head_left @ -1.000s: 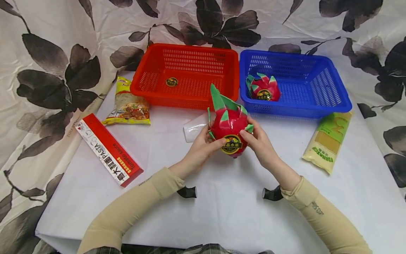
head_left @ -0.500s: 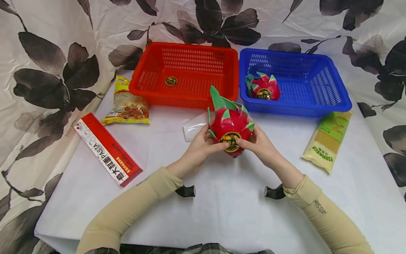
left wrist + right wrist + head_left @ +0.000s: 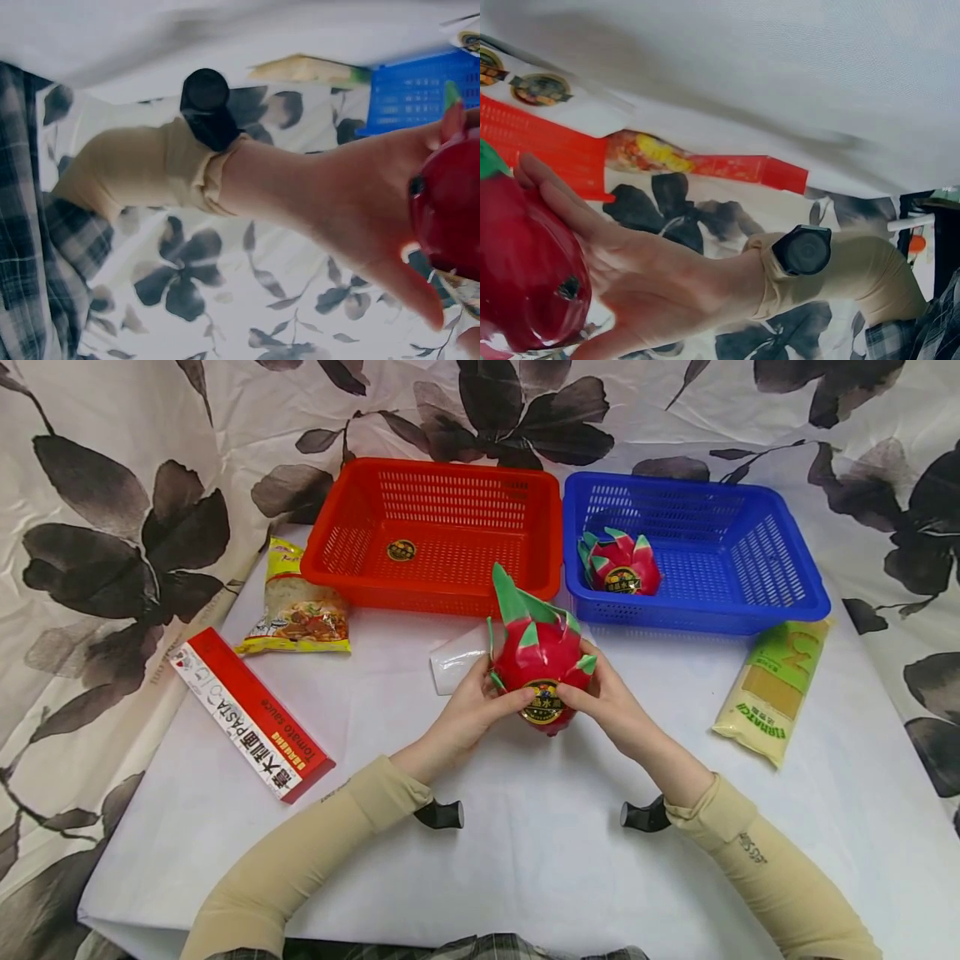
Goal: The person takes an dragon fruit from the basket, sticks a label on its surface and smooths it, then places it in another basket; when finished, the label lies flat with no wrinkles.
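A red dragon fruit [image 3: 540, 647] with green leaf tips is held between both hands above the white table. My left hand [image 3: 468, 714] grips its left side, thumb on the round black-and-gold label [image 3: 543, 703]. On the opposite side my right hand [image 3: 611, 702] holds it, its thumb at the label's right edge. The left wrist view shows the right hand [image 3: 360, 195] with fingers behind the fruit [image 3: 454, 214]; the right wrist view shows the left hand [image 3: 660, 281] against it. Most fingers are hidden behind the fruit in the head view.
Behind stand a red basket [image 3: 442, 597] with a round label inside and a blue basket [image 3: 697, 614] holding another dragon fruit [image 3: 626, 566]. A white sheet [image 3: 453, 667] lies left of the fruit. Around are a noodle bag [image 3: 300, 606], red pasta box [image 3: 255, 714] and pasta packet [image 3: 772, 693].
My right thumb has moved from the fruit's upper right side down to the label's edge. The fruit has turned slightly; both hands keep hold of it.
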{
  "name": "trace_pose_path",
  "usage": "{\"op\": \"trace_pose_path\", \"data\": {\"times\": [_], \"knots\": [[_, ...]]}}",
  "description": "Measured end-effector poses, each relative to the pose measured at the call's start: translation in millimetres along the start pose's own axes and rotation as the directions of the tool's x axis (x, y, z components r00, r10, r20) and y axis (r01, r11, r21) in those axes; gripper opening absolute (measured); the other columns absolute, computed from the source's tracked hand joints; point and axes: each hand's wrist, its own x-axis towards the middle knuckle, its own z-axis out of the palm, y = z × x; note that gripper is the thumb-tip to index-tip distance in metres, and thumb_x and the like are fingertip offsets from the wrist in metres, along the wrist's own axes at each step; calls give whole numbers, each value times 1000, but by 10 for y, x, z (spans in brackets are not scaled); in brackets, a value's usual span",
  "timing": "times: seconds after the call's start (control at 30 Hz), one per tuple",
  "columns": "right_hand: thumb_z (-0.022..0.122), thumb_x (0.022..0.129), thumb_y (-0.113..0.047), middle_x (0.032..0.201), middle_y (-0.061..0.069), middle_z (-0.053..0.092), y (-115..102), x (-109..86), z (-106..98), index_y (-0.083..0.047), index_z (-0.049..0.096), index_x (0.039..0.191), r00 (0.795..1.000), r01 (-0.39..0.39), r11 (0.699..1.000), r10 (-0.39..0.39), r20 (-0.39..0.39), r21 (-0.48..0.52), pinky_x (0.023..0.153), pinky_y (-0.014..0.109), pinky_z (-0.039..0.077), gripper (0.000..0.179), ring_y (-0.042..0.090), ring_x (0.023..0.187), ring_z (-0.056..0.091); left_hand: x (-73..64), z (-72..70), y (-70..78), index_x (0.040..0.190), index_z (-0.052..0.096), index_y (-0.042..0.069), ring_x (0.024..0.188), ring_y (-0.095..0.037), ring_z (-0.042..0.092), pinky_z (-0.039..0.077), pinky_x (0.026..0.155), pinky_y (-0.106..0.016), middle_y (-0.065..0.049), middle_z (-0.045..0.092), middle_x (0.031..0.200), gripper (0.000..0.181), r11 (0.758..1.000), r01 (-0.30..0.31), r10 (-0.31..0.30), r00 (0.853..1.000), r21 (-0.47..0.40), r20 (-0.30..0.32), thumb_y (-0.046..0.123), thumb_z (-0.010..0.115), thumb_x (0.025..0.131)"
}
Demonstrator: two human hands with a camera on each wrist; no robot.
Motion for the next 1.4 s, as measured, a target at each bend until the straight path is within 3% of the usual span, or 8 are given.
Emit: {"op": "trace_pose_path", "data": {"times": [0.27, 0.6, 0.73, 0.93, 1.13, 1.4], "knots": [[53, 90, -20, 141, 19, 32, -29, 15, 80, -7, 13, 145, 994, -80, 997, 79, -74, -10, 106, 51, 31, 70, 34, 129, 35, -6, 54, -13, 138, 26, 9, 121, -24, 45, 43, 99, -39, -9, 43, 133, 59, 999, 33, -33, 997, -10, -68, 20, 59, 89], [52, 91, -26, 139, 18, 36, -27, 18, 92, -9, 16, 144, 993, -85, 996, 83, -79, -22, 106, 50, 32, 67, 32, 127, 37, 7, 84, -6, 136, 26, 6, 116, -25, 49, 42, 100, -42, -13, 46, 130, 56, 997, 68, -72, 991, -39, -111, 23, 56, 92], [51, 91, -29, 137, 16, 37, -24, 31, 78, -11, 18, 144, 994, -83, 996, 82, -74, -15, 105, 50, 33, 65, 30, 126, 37, 5, 78, -4, 138, 26, 7, 117, -26, 48, 43, 99, -42, -14, 46, 130, 57, 998, 63, -63, 994, -9, -94, 24, 55, 92], [55, 88, -26, 137, 13, 37, -44, 59, 88, -14, 17, 145, 991, -102, 995, 101, -87, -1, 103, 48, 36, 69, 27, 126, 36, -7, 72, -20, 141, 24, 14, 121, -27, 49, 48, 93, -36, -8, 44, 134, 73, 997, 26, -22, 998, 72, -50, 13, 68, 82], [55, 88, -28, 136, 11, 37, -39, 69, 93, -16, 18, 145, 989, -114, 993, 114, -94, 4, 102, 48, 38, 69, 26, 125, 36, -6, 68, -29, 140, 24, 13, 118, -27, 52, 49, 91, -34, -9, 45, 133, 75, 994, 13, -7, 999, 111, -54, 10, 69, 81], [52, 91, -36, 135, 15, 40, 23, 41, 33, -11, 21, 143, 998, -63, 998, 63, -19, 19, 102, 47, 37, 66, 26, 121, 41, -14, 29, 2, 139, 26, 12, 116, -28, 54, 49, 91, -35, -10, 47, 130, 76, 993, 24, -20, 999, 118, -31, 6, 71, 78]]}}
